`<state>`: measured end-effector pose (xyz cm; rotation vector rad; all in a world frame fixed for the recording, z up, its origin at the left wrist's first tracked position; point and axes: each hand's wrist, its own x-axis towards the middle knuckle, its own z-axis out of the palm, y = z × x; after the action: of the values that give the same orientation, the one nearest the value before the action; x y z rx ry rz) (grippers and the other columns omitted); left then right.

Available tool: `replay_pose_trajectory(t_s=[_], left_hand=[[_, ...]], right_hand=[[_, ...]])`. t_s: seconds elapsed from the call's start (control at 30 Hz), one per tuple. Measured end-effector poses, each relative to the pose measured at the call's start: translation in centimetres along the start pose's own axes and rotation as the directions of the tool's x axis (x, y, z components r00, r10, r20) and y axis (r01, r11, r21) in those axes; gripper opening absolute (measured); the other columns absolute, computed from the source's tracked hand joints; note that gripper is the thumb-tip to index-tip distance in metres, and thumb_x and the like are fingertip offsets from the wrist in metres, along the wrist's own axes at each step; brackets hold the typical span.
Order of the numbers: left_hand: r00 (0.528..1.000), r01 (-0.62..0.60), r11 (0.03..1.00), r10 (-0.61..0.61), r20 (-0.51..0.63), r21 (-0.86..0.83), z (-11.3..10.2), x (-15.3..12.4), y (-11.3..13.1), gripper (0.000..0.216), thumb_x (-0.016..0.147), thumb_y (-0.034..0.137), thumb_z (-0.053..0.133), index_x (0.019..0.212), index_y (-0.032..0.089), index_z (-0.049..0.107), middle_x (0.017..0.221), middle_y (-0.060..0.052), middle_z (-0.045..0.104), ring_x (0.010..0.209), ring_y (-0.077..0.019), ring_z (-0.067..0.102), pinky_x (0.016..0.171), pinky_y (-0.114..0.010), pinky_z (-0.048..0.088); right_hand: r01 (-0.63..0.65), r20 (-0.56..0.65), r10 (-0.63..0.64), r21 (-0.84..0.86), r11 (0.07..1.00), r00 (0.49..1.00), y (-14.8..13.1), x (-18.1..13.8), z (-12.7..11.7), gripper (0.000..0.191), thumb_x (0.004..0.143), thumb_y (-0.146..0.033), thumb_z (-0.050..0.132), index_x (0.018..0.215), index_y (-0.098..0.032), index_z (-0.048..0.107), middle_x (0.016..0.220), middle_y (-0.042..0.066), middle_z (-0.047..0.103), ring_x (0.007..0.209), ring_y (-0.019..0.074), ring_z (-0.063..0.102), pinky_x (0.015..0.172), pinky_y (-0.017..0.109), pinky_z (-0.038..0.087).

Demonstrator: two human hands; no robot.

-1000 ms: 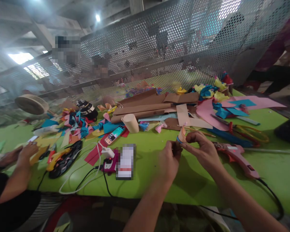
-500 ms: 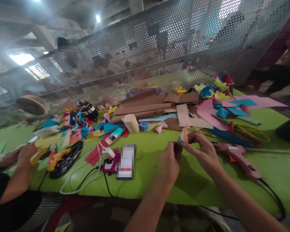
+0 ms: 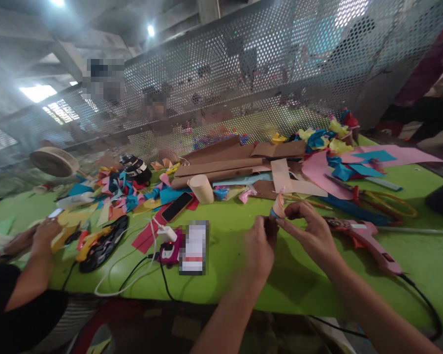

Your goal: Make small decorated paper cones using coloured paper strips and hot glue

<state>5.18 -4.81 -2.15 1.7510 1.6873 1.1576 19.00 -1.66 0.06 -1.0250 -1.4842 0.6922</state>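
A small peach paper cone [image 3: 279,206], with a blue band near its base and a pinkish tip, stands upright between my hands above the green table. My left hand [image 3: 261,248] is closed round its lower end, which the fingers partly hide. From the right, my right hand [image 3: 310,228] pinches the cone's side with thumb and forefinger. A pink glue gun [image 3: 369,241] lies just right of my right hand. Behind the cone are a small clear bag with pink bits [image 3: 245,195] and a strip of pale card [image 3: 280,176].
Two phones, one dark-screened [image 3: 177,206], lie left of my hands beside a purple power socket [image 3: 170,253] with cables. A beige paper roll [image 3: 201,189], brown cardboard [image 3: 221,167] and scissors [image 3: 372,201] lie farther back. A co-worker's hands [image 3: 46,233] are at far left.
The cone has turned slightly in my fingers and shows more of its peach side. The farther phone's lit screen has gone dark. My hands have kept nearly the same place.
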Motion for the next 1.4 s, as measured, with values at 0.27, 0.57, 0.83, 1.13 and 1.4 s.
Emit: replay_pose_trajectory(t_s=[0.27,0.57,0.83,1.13,1.4], left_hand=[[0.999,-0.032,0.993,0.031,0.018,0.109,-0.32,-0.03,0.25,0.005,0.098,0.022,0.057,0.102,0.021,0.058,0.092,-0.009,0.077,0.079,-0.0214,0.072,0.067,-0.027,0.048],[0.999,-0.041,0.993,0.038,0.027,0.112,-0.34,-0.11,0.41,0.007,0.095,0.016,0.056,0.1,0.02,0.06,0.088,-0.008,0.075,0.073,-0.0196,0.069,0.067,-0.027,0.047],[0.987,0.149,0.95,-0.126,0.102,-0.274,-0.76,0.51,0.87,0.015,0.094,0.032,0.066,0.095,0.021,0.057,0.088,-0.003,0.073,0.066,-0.0146,0.069,0.063,-0.024,0.052],[0.993,0.115,0.958,-0.1,0.07,-0.264,-0.47,0.43,0.61,0.011,0.092,0.022,0.067,0.095,0.02,0.058,0.086,-0.004,0.073,0.07,-0.0154,0.069,0.064,-0.025,0.052],[1.0,0.026,0.991,-0.026,0.002,-0.13,-0.37,0.24,0.6,0.006,0.093,0.018,0.063,0.096,0.019,0.059,0.089,-0.006,0.075,0.078,-0.0175,0.071,0.068,-0.025,0.05]], right_hand=[[0.002,-0.007,-0.001,0.019,1.0,1.0,0.18,0.01,0.11,0.031,0.082,-0.049,0.079,0.076,-0.025,0.06,0.078,0.0,0.057,0.075,0.0203,0.052,0.068,0.033,0.043],[-0.013,-0.035,0.012,-0.016,1.0,0.999,0.53,-0.08,0.14,0.034,0.084,-0.051,0.077,0.076,-0.024,0.057,0.077,0.0,0.055,0.073,0.0195,0.051,0.067,0.033,0.043],[-0.002,-0.001,0.002,0.02,1.0,1.0,0.39,0.12,0.11,0.029,0.081,-0.05,0.079,0.08,-0.025,0.065,0.081,0.002,0.061,0.076,0.0211,0.055,0.069,0.035,0.048],[-0.013,-0.001,0.013,0.035,0.999,1.0,0.35,0.14,0.07,0.031,0.082,-0.052,0.078,0.079,-0.025,0.064,0.08,0.002,0.06,0.076,0.0212,0.056,0.069,0.034,0.047],[0.006,0.01,-0.005,-0.005,1.0,1.0,0.12,-0.05,0.08,0.027,0.084,-0.049,0.076,0.081,-0.025,0.064,0.081,0.002,0.06,0.077,0.0216,0.056,0.07,0.034,0.046]])
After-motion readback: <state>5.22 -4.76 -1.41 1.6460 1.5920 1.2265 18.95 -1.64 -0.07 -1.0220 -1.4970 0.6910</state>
